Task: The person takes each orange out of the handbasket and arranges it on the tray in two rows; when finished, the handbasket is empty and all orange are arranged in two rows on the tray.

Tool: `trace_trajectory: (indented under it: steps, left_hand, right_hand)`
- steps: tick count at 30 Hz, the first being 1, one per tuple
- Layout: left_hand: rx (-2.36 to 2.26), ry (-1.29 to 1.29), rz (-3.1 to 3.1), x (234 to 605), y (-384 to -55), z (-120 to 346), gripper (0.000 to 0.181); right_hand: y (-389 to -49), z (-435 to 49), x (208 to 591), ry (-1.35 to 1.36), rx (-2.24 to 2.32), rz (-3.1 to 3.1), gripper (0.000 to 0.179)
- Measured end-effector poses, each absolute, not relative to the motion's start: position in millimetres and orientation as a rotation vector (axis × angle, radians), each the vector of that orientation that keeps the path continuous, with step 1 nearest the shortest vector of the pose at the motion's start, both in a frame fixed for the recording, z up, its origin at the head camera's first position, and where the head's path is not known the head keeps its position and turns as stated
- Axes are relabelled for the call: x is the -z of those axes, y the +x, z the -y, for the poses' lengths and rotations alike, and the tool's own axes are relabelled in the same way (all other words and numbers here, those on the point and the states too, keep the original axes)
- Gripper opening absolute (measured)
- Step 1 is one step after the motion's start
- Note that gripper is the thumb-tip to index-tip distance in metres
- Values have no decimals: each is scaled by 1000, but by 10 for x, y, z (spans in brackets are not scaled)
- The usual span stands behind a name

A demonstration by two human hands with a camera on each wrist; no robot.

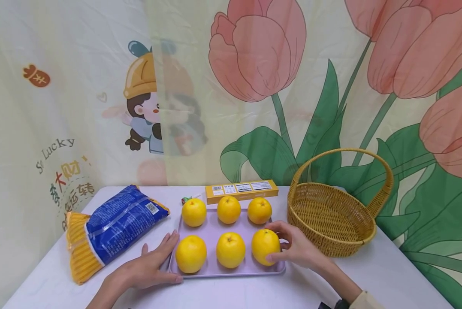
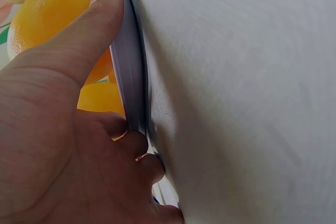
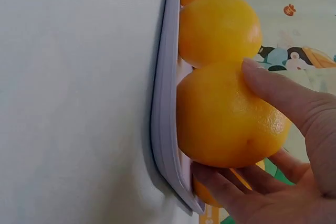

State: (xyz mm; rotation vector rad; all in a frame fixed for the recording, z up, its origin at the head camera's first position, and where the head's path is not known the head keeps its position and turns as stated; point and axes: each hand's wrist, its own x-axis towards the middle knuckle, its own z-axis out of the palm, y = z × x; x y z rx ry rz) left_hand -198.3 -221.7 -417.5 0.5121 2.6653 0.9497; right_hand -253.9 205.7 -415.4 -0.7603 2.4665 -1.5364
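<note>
Several oranges stand in two rows of 3 on a shallow lilac tray (image 1: 211, 228). My right hand (image 1: 298, 246) holds the front right orange (image 1: 264, 246), thumb on its near side and fingers around its far side. In the right wrist view that orange (image 3: 226, 119) sits right at the tray's rim (image 3: 167, 98). At the tray's front left corner rests my left hand (image 1: 149, 264), fingers extended along the left side and thumb against the front edge. The left wrist view shows the left thumb (image 2: 89, 30) straight along the rim, beside the front left orange (image 1: 191, 254).
A wicker basket (image 1: 331, 246) with a tall handle stands right of the tray. Left of it lies a blue and yellow packet (image 1: 122, 225). Behind are a yellow box (image 1: 241, 191) and a small wrapped candy (image 1: 186, 200). A printed curtain (image 1: 254, 128) hangs behind the white table.
</note>
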Motion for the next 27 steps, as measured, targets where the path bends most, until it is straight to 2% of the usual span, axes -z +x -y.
trace_trajectory:
  steps: [6,17,27]
  left_hand:
    - [-935,515,-2667,4178,-1998,2211,117]
    - [-954,485,-2644,4183,-2004,2214,120]
    - [-955,493,-2640,4181,-2019,2217,119]
  right_hand:
    - [-2390,-2092,4175,-697,1462,-2659,83]
    - [-2401,-2138,4186,-718,1455,-2643,82]
    - [-2413,-2172,4163,-775,1455,-2594,89]
